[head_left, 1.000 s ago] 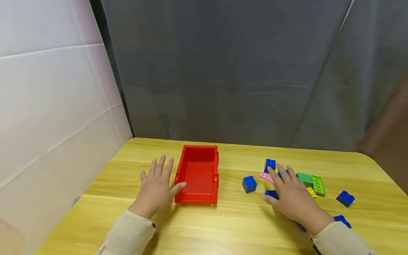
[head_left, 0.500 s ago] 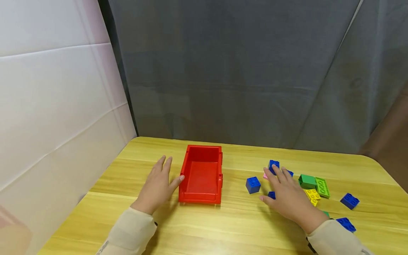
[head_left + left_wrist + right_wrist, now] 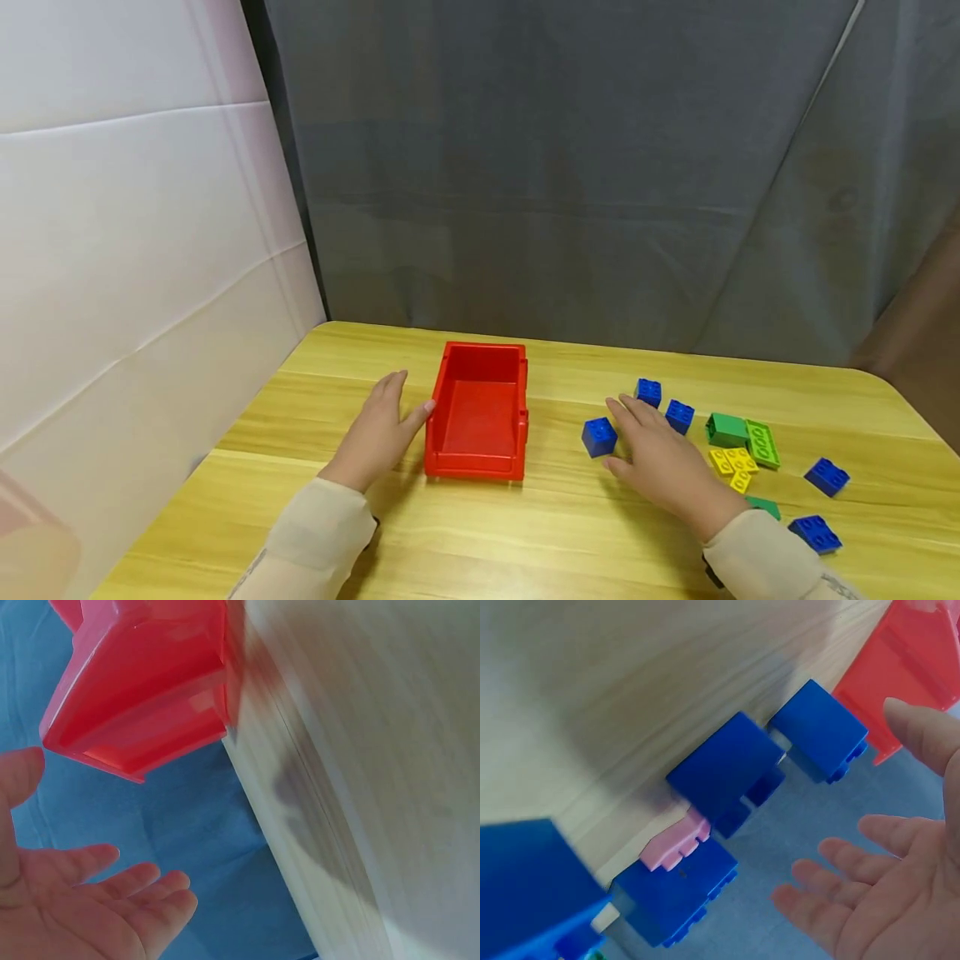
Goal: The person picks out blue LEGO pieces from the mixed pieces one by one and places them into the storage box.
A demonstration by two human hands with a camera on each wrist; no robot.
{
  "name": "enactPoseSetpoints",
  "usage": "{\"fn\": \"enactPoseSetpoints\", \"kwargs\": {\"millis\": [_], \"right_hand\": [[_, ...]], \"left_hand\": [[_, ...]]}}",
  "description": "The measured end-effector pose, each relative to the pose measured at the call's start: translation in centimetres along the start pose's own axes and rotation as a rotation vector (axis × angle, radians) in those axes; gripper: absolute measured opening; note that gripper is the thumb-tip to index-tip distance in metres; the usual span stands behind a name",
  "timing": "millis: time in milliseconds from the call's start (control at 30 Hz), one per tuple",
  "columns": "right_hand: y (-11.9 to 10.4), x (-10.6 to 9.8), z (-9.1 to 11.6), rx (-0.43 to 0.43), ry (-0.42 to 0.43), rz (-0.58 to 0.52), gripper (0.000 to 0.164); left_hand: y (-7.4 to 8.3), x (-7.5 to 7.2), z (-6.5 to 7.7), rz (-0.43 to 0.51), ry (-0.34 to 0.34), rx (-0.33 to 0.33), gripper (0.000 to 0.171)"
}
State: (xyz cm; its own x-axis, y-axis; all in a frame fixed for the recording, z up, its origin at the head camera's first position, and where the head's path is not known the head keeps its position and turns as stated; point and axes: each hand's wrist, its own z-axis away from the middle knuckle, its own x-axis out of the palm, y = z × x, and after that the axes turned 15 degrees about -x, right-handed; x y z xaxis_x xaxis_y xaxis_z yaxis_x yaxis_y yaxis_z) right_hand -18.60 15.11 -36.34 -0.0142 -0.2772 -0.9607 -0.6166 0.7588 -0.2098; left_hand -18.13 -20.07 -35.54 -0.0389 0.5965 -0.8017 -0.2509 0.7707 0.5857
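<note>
My left hand [image 3: 375,433] hovers beside the red bin [image 3: 478,467], its thumb overlapping the bin's left rim in the head view. The left wrist view shows that hand [image 3: 90,900] with spread fingers and a bare palm. My right hand [image 3: 667,458] is over the bricks, fingers extended, holding nothing. Closest to its fingertips is a blue brick [image 3: 599,437]. Two more blue bricks, one at the back [image 3: 648,392], stand beyond the fingers. In the right wrist view a pink brick [image 3: 676,841] sits among blue bricks [image 3: 727,769]; my hand hides it from the head view.
Right of my right hand lie a green block [image 3: 726,430], a lime brick [image 3: 762,443] and yellow bricks [image 3: 738,460]. Farther right are two blue bricks [image 3: 827,477]. A grey curtain [image 3: 525,183] hangs behind the wooden table [image 3: 570,533].
My right hand has shifted left toward the nearest blue brick, uncovering the yellow bricks and covering the pink one. The left hand has turned, its fingers now closer together. The view has swung slightly left.
</note>
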Motion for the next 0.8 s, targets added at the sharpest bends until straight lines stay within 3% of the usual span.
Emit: {"fn": "enactPoseSetpoints", "kwargs": {"millis": [467, 800], "right_hand": [[-0.8, 0.7, -1.5, -0.011, -0.031, 0.014, 0.064], [-1.1, 1.1, -1.9, -0.052, -0.013, 0.035, 0.056]], "left_hand": [[0.1, 0.1, -1.1, 0.187, -0.075, -0.044, 0.057], [0.7, 0.3, -2.0, 0.286, -0.109, -0.109, 0.054]]}}
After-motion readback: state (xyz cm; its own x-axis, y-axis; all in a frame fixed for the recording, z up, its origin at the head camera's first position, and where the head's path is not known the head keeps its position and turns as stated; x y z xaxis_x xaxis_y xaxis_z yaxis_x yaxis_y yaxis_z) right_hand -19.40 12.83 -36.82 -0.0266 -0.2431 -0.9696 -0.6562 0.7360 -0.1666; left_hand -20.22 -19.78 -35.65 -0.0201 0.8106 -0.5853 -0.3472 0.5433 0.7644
